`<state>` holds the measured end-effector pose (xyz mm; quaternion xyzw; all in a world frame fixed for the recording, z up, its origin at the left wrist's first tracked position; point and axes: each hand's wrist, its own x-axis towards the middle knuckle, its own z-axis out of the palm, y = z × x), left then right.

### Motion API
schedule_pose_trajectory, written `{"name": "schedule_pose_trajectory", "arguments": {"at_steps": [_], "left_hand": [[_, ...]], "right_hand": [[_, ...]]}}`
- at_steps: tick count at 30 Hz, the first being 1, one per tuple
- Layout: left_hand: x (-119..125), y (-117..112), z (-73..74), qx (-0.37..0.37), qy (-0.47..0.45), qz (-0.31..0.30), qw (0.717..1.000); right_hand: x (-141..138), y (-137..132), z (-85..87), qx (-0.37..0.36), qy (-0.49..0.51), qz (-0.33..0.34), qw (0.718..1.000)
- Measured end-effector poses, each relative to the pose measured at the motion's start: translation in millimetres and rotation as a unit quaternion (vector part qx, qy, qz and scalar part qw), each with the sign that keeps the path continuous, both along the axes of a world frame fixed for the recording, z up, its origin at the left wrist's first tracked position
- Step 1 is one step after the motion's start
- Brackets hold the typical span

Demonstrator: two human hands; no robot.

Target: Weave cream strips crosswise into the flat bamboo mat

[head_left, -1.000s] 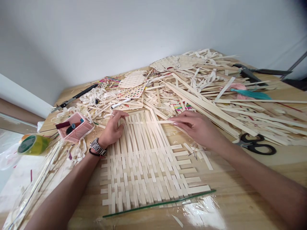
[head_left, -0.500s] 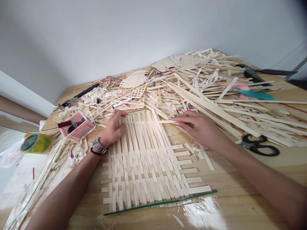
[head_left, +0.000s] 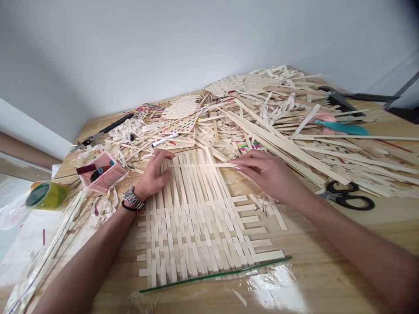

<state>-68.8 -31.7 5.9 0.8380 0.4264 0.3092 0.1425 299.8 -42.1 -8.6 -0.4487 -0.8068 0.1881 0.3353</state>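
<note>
A flat mat of woven pale bamboo strips lies on the wooden table, its upper strips loose and unbound. My left hand rests on the mat's top left corner with its fingers spread, holding nothing. A crosswise bamboo strip runs through the upper warp strips. My right hand pinches that strip's right end between fingertips and thumb. Part of the strip is hidden under the warp strips.
A heap of loose bamboo strips covers the table's far side. Black-handled scissors lie right, and a pink box of spools and a tape roll lie left. A green strip edges the mat's near side.
The hands have barely moved across these frames, with my right fingertips still at the crosswise strip's end. The view has shifted slightly.
</note>
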Motion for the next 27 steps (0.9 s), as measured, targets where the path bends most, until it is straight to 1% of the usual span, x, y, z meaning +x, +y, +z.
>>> {"name": "schedule_pose_trajectory", "arguments": {"at_steps": [9, 16, 27], "left_hand": [[1.5, 0.1, -4.7, 0.011, 0.009, 0.059, 0.998], [-1.6, 0.0, -1.6, 0.01, 0.002, 0.045, 0.999], [-4.6, 2.9, -2.6, 0.017, -0.064, 0.085, 0.994]], "right_hand": [[0.7, 1.5, -0.1, 0.001, -0.002, 0.008, 1.0], [0.6, 0.6, 0.2, -0.002, 0.002, 0.007, 1.0], [1.5, 0.0, 3.6, -0.01, -0.002, -0.002, 1.0]]}}
